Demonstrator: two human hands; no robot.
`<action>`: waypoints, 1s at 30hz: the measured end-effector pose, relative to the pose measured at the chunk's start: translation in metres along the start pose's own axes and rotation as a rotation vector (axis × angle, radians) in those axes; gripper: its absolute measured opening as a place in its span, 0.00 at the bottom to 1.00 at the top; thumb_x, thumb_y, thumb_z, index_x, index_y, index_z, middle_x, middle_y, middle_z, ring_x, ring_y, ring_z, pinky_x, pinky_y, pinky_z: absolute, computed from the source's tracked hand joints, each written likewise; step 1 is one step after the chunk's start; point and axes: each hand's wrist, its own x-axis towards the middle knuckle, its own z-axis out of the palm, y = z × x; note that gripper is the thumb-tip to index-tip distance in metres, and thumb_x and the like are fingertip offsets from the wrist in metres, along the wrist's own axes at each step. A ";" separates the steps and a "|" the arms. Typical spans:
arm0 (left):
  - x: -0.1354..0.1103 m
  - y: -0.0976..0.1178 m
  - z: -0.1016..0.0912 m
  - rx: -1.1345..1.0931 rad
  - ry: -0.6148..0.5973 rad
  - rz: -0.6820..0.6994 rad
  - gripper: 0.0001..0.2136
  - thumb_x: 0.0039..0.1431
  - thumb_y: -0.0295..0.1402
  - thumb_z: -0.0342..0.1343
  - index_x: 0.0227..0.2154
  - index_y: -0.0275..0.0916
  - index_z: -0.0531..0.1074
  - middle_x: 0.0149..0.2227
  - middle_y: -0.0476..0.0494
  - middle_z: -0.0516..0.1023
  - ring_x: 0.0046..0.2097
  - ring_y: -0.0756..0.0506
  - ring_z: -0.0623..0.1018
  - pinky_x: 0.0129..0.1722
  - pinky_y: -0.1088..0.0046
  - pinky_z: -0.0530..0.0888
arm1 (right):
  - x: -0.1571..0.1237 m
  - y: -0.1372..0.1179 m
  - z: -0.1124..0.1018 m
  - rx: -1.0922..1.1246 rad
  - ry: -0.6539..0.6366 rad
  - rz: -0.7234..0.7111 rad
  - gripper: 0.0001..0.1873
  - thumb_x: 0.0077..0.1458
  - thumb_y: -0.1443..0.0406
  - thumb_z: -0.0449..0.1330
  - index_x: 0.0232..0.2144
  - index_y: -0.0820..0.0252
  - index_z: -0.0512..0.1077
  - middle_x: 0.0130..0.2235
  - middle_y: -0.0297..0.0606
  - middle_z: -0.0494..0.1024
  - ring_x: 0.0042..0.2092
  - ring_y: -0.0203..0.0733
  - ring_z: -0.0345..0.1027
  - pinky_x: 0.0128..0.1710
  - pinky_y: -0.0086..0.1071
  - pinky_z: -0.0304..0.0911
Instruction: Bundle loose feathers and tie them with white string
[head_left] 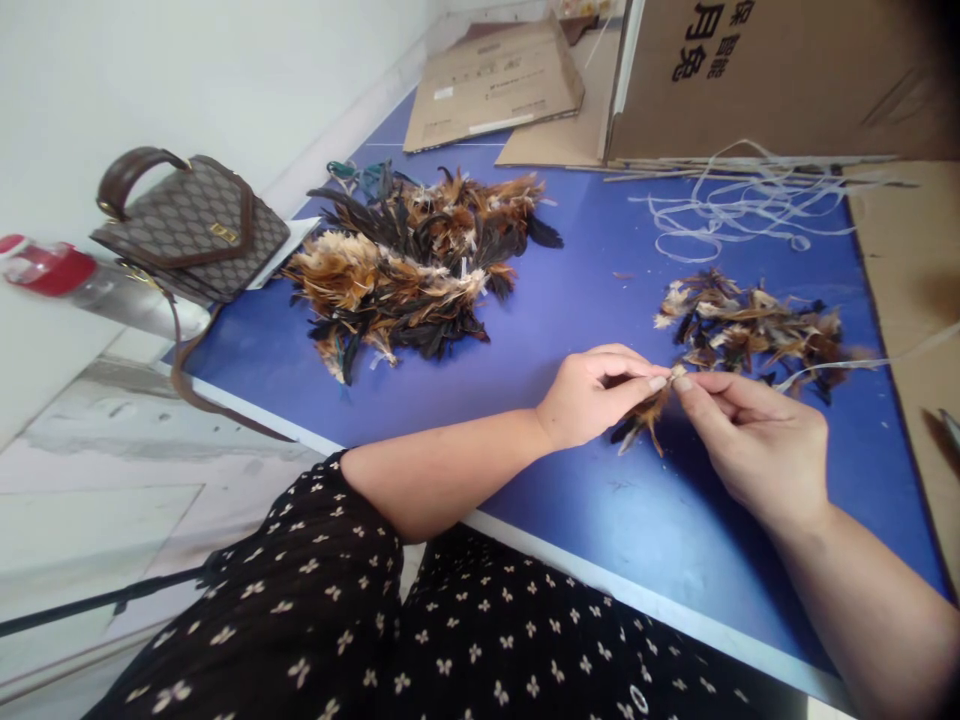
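Between thumb and fingers, my left hand point(600, 395) pinches a small bunch of brown and black feathers point(643, 420), whose tips hang down over the blue table. My right hand point(757, 435) closes its thumb and forefinger on the pale quill end of the same bunch, right against the left fingertips. Just beyond the hands lies a loose heap of mottled feathers point(757, 325). A thin white ribbon point(847, 368) runs from behind my right hand toward the right edge. Whether that hand also grips the ribbon is hidden.
A larger feather pile point(420, 270) covers the table's left part. Tangled white ribbon point(720, 205) lies at the back right, before a cardboard box point(780, 80). Flat cardboard point(495, 85) is at the back. On the left are a patterned handbag point(202, 225) and a red-capped bottle point(112, 290).
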 end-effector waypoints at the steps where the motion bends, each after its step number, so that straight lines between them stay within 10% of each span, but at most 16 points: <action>1: 0.000 -0.001 0.000 0.030 0.014 0.030 0.10 0.68 0.42 0.75 0.42 0.41 0.91 0.44 0.40 0.88 0.45 0.47 0.85 0.51 0.66 0.83 | -0.001 0.001 0.000 0.007 -0.015 -0.004 0.20 0.62 0.46 0.73 0.37 0.54 0.91 0.23 0.32 0.76 0.24 0.34 0.61 0.24 0.28 0.58; 8: -0.002 -0.001 0.002 0.063 0.043 0.047 0.12 0.66 0.43 0.76 0.39 0.38 0.90 0.41 0.40 0.87 0.40 0.48 0.84 0.43 0.68 0.81 | 0.000 0.014 0.001 0.119 -0.067 0.069 0.24 0.55 0.42 0.79 0.41 0.54 0.91 0.30 0.36 0.85 0.27 0.38 0.71 0.28 0.32 0.70; 17: -0.003 0.004 0.002 -0.069 -0.017 -0.040 0.13 0.67 0.44 0.76 0.40 0.38 0.89 0.41 0.40 0.90 0.41 0.48 0.86 0.49 0.67 0.83 | 0.006 0.002 -0.001 0.247 -0.183 0.221 0.32 0.56 0.35 0.76 0.35 0.57 0.83 0.22 0.29 0.72 0.22 0.30 0.56 0.19 0.25 0.51; 30: 0.005 0.006 -0.002 0.055 0.030 0.388 0.04 0.73 0.33 0.70 0.39 0.41 0.87 0.41 0.43 0.88 0.45 0.47 0.86 0.50 0.67 0.82 | 0.004 -0.011 0.003 0.570 -0.213 0.398 0.32 0.41 0.39 0.86 0.31 0.56 0.81 0.22 0.30 0.76 0.20 0.34 0.63 0.18 0.27 0.63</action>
